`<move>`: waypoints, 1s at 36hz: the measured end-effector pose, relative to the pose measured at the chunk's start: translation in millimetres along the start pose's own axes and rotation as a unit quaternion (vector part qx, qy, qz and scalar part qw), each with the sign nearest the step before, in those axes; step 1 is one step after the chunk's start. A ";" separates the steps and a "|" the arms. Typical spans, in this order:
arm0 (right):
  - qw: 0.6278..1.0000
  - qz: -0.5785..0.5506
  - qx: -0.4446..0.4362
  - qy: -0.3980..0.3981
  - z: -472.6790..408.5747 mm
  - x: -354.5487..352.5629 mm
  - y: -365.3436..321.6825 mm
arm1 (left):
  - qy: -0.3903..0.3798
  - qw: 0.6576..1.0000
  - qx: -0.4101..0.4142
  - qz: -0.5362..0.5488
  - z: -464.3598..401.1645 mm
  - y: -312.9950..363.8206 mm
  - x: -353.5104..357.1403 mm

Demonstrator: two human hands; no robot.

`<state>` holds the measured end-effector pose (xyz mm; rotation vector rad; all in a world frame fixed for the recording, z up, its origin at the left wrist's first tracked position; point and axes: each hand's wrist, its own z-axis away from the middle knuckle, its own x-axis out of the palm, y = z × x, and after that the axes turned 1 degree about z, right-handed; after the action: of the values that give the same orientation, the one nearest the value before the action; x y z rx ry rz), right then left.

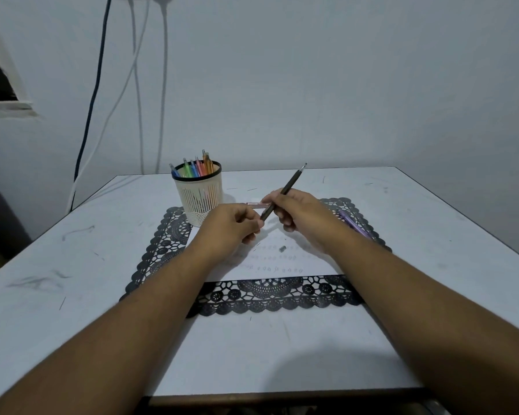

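My right hand (300, 214) grips a dark pen (291, 182) that slants up and to the right, its tip in the air above the table. My left hand (232, 224) has its fingers curled at the pen's lower end, pinching it there. Both hands hover over a white sheet of paper (282, 265) with faint handwritten marks. A small metal spring (282, 249) lies on the paper just below the hands. A pink flat piece (256, 204) lies behind my hands, partly hidden.
A cream pen holder (198, 202) with several coloured pens stands at the back left of a black lace placemat (270, 298). A purple pen (355, 226) lies on the mat's right side. The white table (72, 265) is scuffed. Cables (138, 85) hang on the wall.
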<state>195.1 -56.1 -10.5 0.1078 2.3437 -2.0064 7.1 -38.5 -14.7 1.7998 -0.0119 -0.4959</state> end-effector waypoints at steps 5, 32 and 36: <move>0.997 -0.008 -0.027 0.072 -0.8 -2.9 -8.8 | -0.006 0.998 0.015 -0.058 -5.5 -3.5 -7.0; 0.960 0.174 -0.162 0.151 -0.1 -16.4 -11.4 | -0.061 0.872 0.116 -0.472 -4.8 -11.3 23.4; 0.940 0.336 -0.058 0.003 5.4 -8.5 5.5 | -0.045 0.903 0.065 -0.422 -7.0 -11.1 4.9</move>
<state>204.0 -60.7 -16.1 0.7871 2.0201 -1.5223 11.2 -30.1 -25.1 1.8517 0.7143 -1.2123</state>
